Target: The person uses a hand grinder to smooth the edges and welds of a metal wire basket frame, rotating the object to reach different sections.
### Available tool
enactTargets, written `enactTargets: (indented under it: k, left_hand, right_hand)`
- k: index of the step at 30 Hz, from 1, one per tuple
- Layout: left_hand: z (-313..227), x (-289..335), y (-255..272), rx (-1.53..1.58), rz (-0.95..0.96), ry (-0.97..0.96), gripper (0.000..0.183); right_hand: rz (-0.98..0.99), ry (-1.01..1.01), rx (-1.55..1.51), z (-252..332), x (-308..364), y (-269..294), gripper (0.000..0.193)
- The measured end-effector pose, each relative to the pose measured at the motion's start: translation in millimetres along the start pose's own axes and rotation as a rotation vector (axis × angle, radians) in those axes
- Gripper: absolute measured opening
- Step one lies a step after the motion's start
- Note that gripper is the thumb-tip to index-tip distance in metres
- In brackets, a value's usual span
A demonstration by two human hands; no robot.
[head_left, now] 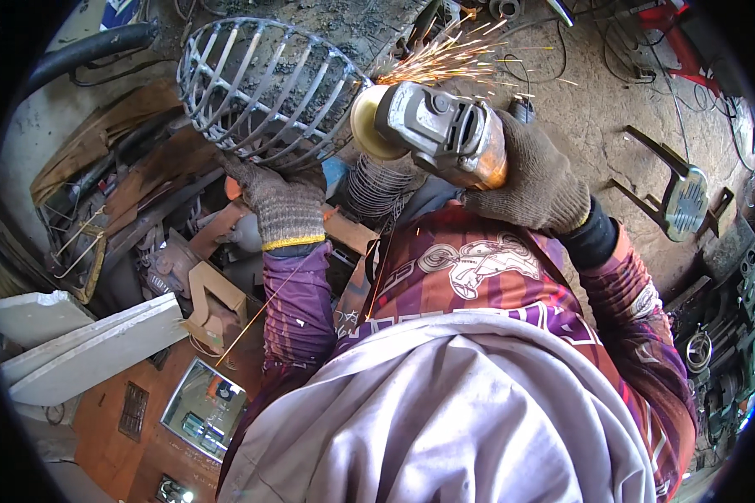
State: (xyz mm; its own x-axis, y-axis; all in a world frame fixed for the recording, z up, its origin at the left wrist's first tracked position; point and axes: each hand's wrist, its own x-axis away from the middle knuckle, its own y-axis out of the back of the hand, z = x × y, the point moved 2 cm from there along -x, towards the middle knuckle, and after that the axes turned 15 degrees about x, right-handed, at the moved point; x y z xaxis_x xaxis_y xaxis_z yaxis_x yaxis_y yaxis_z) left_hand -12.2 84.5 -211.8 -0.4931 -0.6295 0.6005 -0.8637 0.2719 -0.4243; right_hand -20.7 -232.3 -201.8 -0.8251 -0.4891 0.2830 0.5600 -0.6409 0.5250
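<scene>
A round metal-bar basket (270, 111) lies tilted at the upper left, its bars welded to a rim. My left hand (283, 205), in a knitted grey-brown glove, grips the basket's near lower edge; the fingertips are partly hidden behind the bars. In my right hand (535, 180), gloved as well, is an angle grinder (440, 126), held by its body. The pale grinder disc (366, 126) touches the basket's right rim. Orange sparks (445, 63) spray from that contact toward the upper right.
A dark, grit-covered surface (377, 38) is behind the basket. Coiled wire (379, 186) sits below the disc. Scrap metal and cardboard (214, 293) crowd the left, beside pale boards (96, 344). A metal bracket-like piece (684, 201) and cables lie on the floor at right.
</scene>
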Motion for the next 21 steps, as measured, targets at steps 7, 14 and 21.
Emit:
enactTargets:
  k: [7,14,21]
  left_hand:
    - [14.5,-31.3,43.4,0.056,-0.06,0.134,0.058]
    - [26.0,-8.4,27.1,0.073,0.076,0.249,0.078]
    - [24.4,1.1,19.5,0.081,0.171,0.275,0.081]
  right_hand:
    - [-0.057,0.012,0.037,9.3,-0.7,0.6,0.093]
    - [-0.06,-0.042,-0.016,14.1,-3.4,2.0,0.089]
    - [-0.078,-0.017,0.065,17.7,-4.3,3.9,0.09]
